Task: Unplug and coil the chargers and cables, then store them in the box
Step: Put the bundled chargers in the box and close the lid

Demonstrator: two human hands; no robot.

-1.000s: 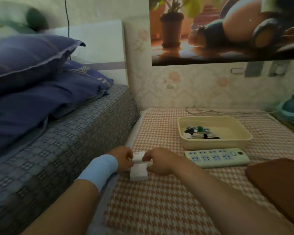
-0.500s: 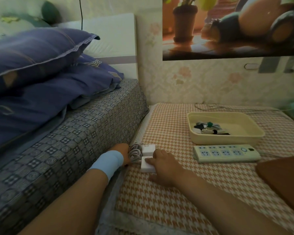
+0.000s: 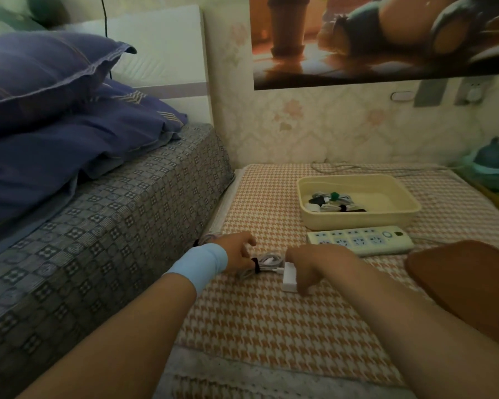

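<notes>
A coiled white cable [image 3: 267,262] bound with a black strap lies on the checked cloth between my hands. My left hand [image 3: 236,251], with a light blue wristband, grips the coil's left end. My right hand [image 3: 314,264] curls over a white charger block [image 3: 289,279] joined to the cable. The cream box [image 3: 404,216] stands behind, holding several coiled cables with black and green ties. A white power strip [image 3: 357,241] lies in front of the box with no plugs in its sockets.
A bed with a grey patterned cover [image 3: 113,226] and purple pillows [image 3: 41,79] rises at the left. A brown cushion [image 3: 467,277] lies at the right. A loose cable [image 3: 357,168] runs along the wall behind the box.
The coiled cable has come out from the gap by the bed onto the cloth. My left hand moved right with it and my right hand shifted right with the charger block.
</notes>
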